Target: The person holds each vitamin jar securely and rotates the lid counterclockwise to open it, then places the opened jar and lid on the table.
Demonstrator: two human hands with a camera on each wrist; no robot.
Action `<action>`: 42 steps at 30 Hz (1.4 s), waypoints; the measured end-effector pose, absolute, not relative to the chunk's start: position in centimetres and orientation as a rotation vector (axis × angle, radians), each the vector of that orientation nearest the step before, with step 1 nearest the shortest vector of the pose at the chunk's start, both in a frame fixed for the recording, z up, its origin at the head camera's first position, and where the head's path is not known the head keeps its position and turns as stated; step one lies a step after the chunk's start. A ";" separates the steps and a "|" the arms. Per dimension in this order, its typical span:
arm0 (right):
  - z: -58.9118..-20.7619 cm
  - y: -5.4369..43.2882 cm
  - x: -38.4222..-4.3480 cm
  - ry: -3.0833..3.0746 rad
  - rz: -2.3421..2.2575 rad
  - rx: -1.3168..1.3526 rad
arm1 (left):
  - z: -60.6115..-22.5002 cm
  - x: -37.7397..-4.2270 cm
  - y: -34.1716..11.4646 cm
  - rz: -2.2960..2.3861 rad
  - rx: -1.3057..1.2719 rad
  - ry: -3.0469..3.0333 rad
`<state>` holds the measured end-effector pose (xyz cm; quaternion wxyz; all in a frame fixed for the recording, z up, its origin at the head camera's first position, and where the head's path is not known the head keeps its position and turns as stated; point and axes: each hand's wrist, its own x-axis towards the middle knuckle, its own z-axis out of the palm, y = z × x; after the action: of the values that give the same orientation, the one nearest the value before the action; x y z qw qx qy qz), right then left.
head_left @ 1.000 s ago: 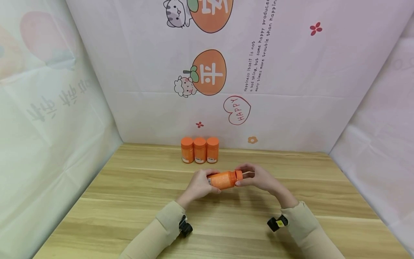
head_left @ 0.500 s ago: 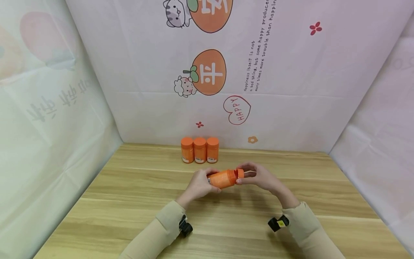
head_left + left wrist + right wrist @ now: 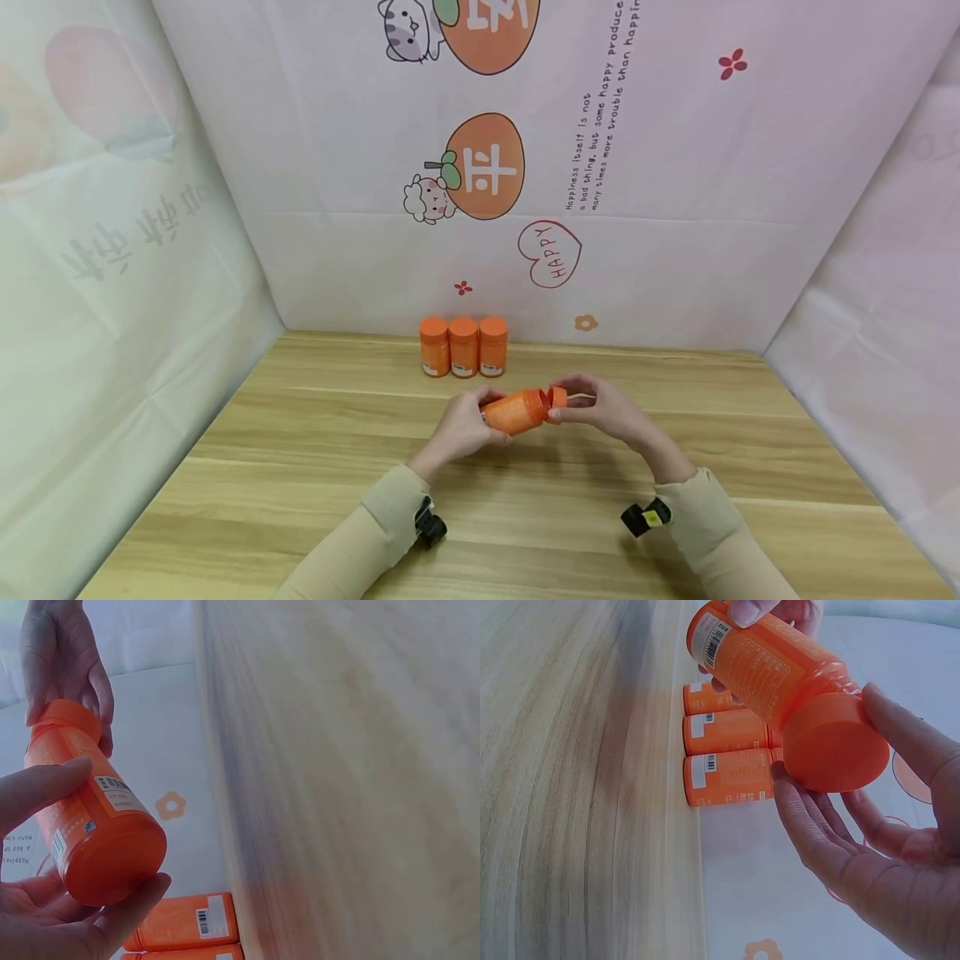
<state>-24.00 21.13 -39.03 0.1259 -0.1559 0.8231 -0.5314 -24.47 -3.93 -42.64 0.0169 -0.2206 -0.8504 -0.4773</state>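
Note:
An orange bottle (image 3: 514, 413) with a white barcode label is held tilted above the table, its mouth toward the right. My left hand (image 3: 461, 427) grips the body near the base, thumb on the near side, as the left wrist view also shows. My right hand (image 3: 609, 410) pinches the orange cap (image 3: 836, 744) between thumb and fingers. The cap stands at an angle to the bottle's mouth, with a gap between them and the threaded neck (image 3: 840, 679) showing. Whether one edge of the cap still touches the neck, I cannot tell.
Three capped orange bottles (image 3: 463, 348) stand side by side at the back of the wooden table (image 3: 337, 450). Behind them rises a white printed sheet (image 3: 660, 275), with more white sheeting (image 3: 885, 333) at both sides. A black wrist camera (image 3: 431, 525) sits at each cuff.
The cap has tipped away from the bottle's mouth and shifted slightly right with my right hand, widening the gap. My left hand has kept its grip, and the bottle's mouth has tilted up a little.

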 end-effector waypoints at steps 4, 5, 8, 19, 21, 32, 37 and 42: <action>-38.9 21.2 -24.0 2.405 -1.555 -0.460 | -42.7 -24.5 -3.9 -1.480 -0.691 -2.637; -38.9 21.2 -23.9 2.408 -1.557 -0.454 | -42.7 -24.6 -3.9 -1.476 -0.691 -2.638; -38.8 21.2 -23.9 2.418 -1.548 -0.447 | -42.6 -24.5 -3.9 -1.475 -0.685 -2.643; -38.8 21.2 -23.8 2.427 -1.543 -0.436 | -42.4 -24.6 -3.9 -1.513 -0.658 -2.636; -38.8 21.2 -23.8 2.426 -1.544 -0.436 | -42.4 -24.6 -3.9 -1.512 -0.653 -2.640; -38.9 21.6 -23.9 2.454 -1.526 -0.387 | -42.3 -24.8 -4.2 -1.548 -0.619 -2.629; -39.1 21.9 -24.0 2.432 -1.542 -0.364 | -42.1 -25.2 -4.7 -1.572 -0.587 -2.607; -39.4 22.1 -24.2 2.418 -1.559 -0.368 | -41.9 -25.5 -5.2 -1.580 -0.573 -2.591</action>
<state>-24.16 22.10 -39.40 0.1201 -0.1259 0.8276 -0.5336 -25.51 -5.22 -41.87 0.0264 -0.1854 -0.8387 -0.5114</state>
